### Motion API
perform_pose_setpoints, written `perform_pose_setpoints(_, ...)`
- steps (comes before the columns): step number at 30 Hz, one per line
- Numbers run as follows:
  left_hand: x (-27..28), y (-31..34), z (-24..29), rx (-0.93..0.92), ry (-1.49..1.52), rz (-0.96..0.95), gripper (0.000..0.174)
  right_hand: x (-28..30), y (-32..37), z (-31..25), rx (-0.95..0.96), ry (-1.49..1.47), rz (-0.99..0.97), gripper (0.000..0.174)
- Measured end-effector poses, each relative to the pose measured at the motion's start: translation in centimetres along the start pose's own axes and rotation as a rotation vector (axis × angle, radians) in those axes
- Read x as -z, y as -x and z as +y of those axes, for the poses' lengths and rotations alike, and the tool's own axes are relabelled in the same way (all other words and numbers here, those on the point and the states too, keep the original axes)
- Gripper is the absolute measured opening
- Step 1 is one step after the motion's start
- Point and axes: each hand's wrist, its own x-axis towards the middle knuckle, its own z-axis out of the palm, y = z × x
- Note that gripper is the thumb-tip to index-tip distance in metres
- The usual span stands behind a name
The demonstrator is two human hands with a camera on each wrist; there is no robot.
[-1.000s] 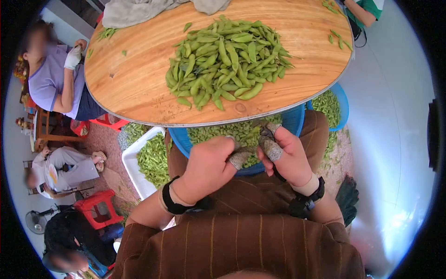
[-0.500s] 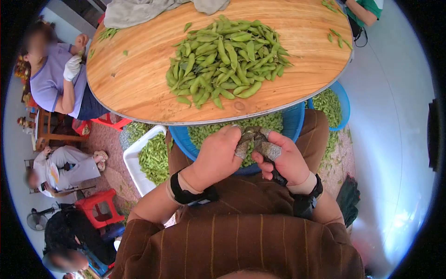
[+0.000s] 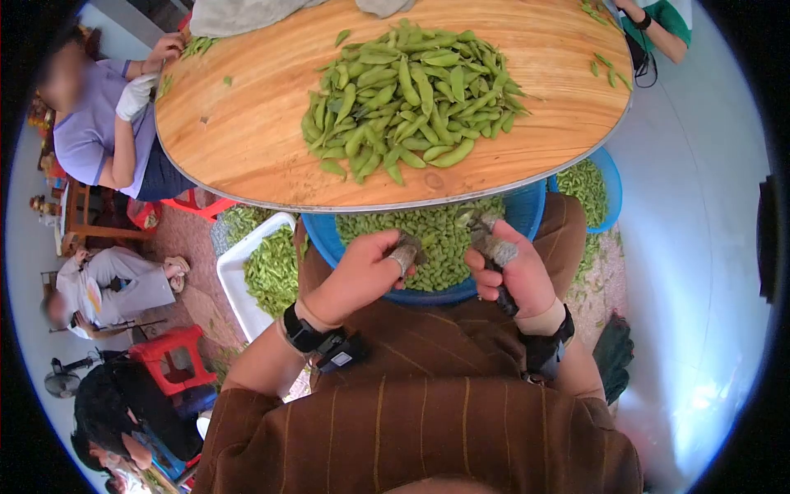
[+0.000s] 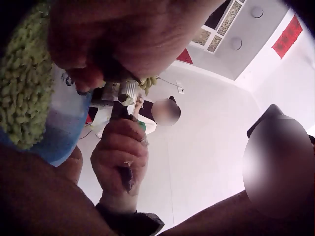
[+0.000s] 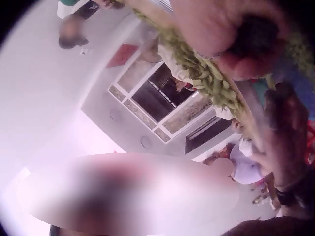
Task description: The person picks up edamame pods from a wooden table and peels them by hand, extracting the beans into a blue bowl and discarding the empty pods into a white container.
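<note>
My left hand [image 3: 358,272] is over the left part of a blue basin [image 3: 319,243] of shelled green beans [image 3: 440,255]. Its taped thumb and forefinger come together; I cannot tell whether anything lies between them. My right hand [image 3: 522,267], apart from it over the basin's right side, curls round a slim dark object [image 4: 128,178] that shows at the palm. Grey wrapping covers its thumb, and a bit of green [image 3: 467,217] shows at the fingertips. A heap of green soybean pods [image 3: 411,99] lies on the table beyond the hands.
The wooden table [image 3: 247,123] overhangs the basin's far side. A white tray [image 3: 234,276] of pods stands left, a second blue basin [image 3: 613,193] right. Grey cloth [image 3: 247,12] lies at the table's back. A person with a white glove [image 3: 136,97] sits at the left.
My hands came together over the basin, then moved apart; the left drew back left and the right stayed at the right. The gloved person's hands shifted toward the table.
</note>
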Motion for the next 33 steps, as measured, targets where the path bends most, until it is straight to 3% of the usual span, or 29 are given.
perform_pose_setpoints(7, -0.2, -1.6, -0.1, 0.159, 0.165, 0.048, 0.018, -1.1, -0.7, 1.3, 0.042, 0.273, 0.044, 0.017)
perform_pose_setpoints(10, -0.1, -1.9, -0.5, 0.127, 0.178, -0.026, 0.020, -0.8, -1.0, 1.6, 0.092, 0.322, 0.041, 0.018)
perform_pose_setpoints(16, -1.0, -1.3, 0.4, 0.131, 0.358, 0.034, 0.023, -0.9, -1.4, 1.6, 0.061, 0.381, -0.041, 0.017)
perform_pose_setpoints(25, -0.7, -1.6, -1.2, -0.070, 0.042, -0.008, 0.015, -1.0, -2.1, 3.1, 0.097, 0.441, -0.009, 0.014)
perform_pose_setpoints(31, -0.7, -1.2, 0.3, 0.081, 0.105, -0.034, 0.013, -0.5, -1.7, 2.7, 0.199, 0.406, 0.041, 0.012)
perform_pose_setpoints(33, -0.6, -1.2, 0.2, 0.036, 0.035, -0.072, 0.013, 0.4, -2.1, 2.6, 0.261, 0.376, 0.114, 0.015)
